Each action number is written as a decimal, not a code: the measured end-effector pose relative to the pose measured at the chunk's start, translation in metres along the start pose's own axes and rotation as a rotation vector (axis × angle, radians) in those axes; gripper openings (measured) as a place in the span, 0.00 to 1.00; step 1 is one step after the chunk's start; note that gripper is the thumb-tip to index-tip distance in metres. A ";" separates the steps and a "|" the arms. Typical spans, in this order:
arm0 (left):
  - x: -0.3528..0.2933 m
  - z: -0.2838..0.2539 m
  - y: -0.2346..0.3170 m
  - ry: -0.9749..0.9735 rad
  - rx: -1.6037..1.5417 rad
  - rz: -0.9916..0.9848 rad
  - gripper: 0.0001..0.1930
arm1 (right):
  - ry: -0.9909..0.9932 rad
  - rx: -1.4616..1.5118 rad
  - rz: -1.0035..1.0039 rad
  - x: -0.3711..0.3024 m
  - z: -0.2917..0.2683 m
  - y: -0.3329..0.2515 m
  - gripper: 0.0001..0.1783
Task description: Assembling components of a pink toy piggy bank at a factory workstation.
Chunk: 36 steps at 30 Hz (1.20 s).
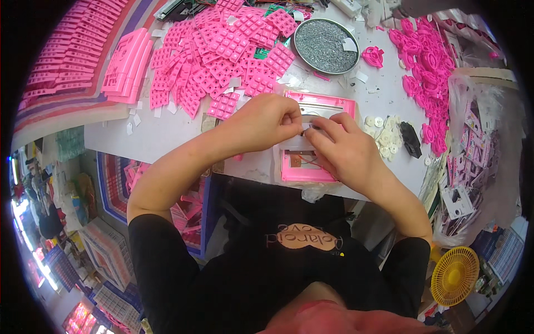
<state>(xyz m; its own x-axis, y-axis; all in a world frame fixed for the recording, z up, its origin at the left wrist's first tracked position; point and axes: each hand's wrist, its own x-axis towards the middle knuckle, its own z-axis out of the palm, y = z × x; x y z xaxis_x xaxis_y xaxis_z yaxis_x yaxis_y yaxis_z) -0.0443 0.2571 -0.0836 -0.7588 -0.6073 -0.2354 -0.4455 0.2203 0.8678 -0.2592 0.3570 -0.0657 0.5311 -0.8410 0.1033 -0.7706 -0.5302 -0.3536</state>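
A pink plastic case (288, 168) lies in front of me near the table edge, with metal strips across its far part. A pale panel spans its middle, and both of my hands meet over it. My left hand (271, 119) is closed, its thumb and finger pinched together above the case's left side. My right hand (346, 146) is bent over the right side, with its fingertips close to the left ones. A small dark bit shows between the two sets of fingertips. What each hand pinches is too small and hidden to name.
Pink keypads (228, 47) are heaped at the far left, beside stacked pink shells (127, 67). A round tin of screws (325, 45) stands beyond the case. White discs (386, 139), a black piece (411, 139) and piled pink ring-shaped parts (428, 61) lie right.
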 end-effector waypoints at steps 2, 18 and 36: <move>0.001 -0.001 -0.001 -0.010 -0.003 -0.010 0.07 | -0.059 -0.031 -0.017 0.003 -0.004 -0.001 0.19; 0.012 -0.006 -0.003 -0.158 0.007 -0.090 0.10 | -0.144 -0.190 -0.055 0.003 -0.008 -0.017 0.26; 0.022 -0.004 0.003 -0.062 0.272 0.164 0.07 | -0.117 -0.323 0.010 0.008 -0.004 -0.028 0.20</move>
<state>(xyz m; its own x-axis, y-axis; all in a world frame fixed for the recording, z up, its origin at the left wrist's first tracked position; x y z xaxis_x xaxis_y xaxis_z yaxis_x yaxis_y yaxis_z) -0.0603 0.2412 -0.0848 -0.8548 -0.5009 -0.1358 -0.4193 0.5124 0.7495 -0.2345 0.3649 -0.0506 0.5457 -0.8379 -0.0121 -0.8375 -0.5449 -0.0399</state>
